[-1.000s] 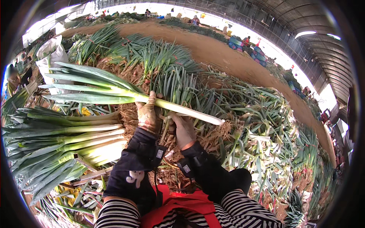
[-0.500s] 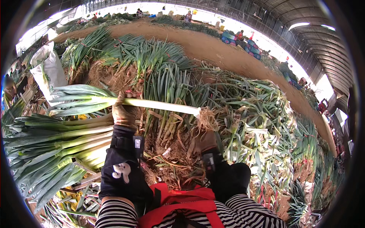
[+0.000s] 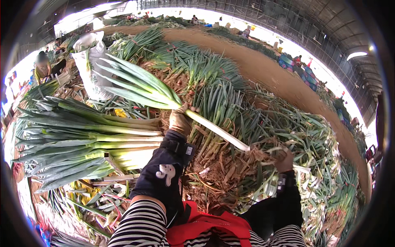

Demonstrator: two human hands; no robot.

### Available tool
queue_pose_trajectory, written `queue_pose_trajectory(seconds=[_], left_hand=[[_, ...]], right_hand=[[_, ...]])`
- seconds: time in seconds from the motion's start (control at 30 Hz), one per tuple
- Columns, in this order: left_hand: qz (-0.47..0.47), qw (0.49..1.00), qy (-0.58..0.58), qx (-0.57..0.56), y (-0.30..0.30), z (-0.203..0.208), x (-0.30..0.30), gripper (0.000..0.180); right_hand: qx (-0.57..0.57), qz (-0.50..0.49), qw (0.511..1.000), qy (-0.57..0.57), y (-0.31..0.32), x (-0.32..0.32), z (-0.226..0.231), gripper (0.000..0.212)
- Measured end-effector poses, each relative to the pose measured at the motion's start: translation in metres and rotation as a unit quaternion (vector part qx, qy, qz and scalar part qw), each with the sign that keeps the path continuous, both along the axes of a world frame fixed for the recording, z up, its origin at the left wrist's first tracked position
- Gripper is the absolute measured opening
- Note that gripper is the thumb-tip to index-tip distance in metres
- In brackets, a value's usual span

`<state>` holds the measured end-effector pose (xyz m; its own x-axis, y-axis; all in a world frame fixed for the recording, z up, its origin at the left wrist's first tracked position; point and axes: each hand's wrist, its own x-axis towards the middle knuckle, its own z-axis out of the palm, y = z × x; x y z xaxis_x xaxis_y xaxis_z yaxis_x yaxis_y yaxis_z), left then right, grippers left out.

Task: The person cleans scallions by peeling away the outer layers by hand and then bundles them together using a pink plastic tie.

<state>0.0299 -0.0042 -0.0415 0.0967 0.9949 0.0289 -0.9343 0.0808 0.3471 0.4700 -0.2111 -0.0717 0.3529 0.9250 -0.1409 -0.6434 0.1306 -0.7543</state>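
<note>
My left hand (image 3: 181,120), in a brownish glove, is closed round a large green onion (image 3: 218,132) where its leaves begin. The leaves fan toward the upper left; the long white stalk slants down to the right. Off the stalk's lower end, my right hand (image 3: 284,160) is closed on a pale peeled strip (image 3: 268,162), its fingers partly blurred. Brown roots (image 3: 256,154) hang between that hand and the stalk end. Left of my left forearm, a stack of large green onions (image 3: 94,138) lies with white ends toward me.
Wooden slats (image 3: 119,178) support the stack. A white sack (image 3: 92,70) stands behind it. Unpeeled bundles (image 3: 214,99) stand ahead, and loose leaf scraps (image 3: 296,131) are heaped at the right. A dirt path (image 3: 230,53) curves beyond. Another person (image 3: 43,68) sits at the far left.
My right hand has moved right, away from the stalk's root end, with a pale strip in it. The held green onion now tilts down to the right. The view has shifted left.
</note>
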Motion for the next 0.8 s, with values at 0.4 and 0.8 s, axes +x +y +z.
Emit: queue_pose_trajectory(seconds=[0.4, 0.8], left_hand=[[-0.003, 0.997, 0.022, 0.071, -0.023, 0.015, 0.044, 0.025], [-0.048, 0.98, -0.128, 0.143, -0.007, 0.026, 0.007, 0.053]], right_hand=[[-0.084, -0.05, 0.686, -0.721, -0.034, -0.046, 0.079, 0.049], [-0.053, 0.121, 0.651, -0.748, -0.019, -0.15, 0.071, 0.034]])
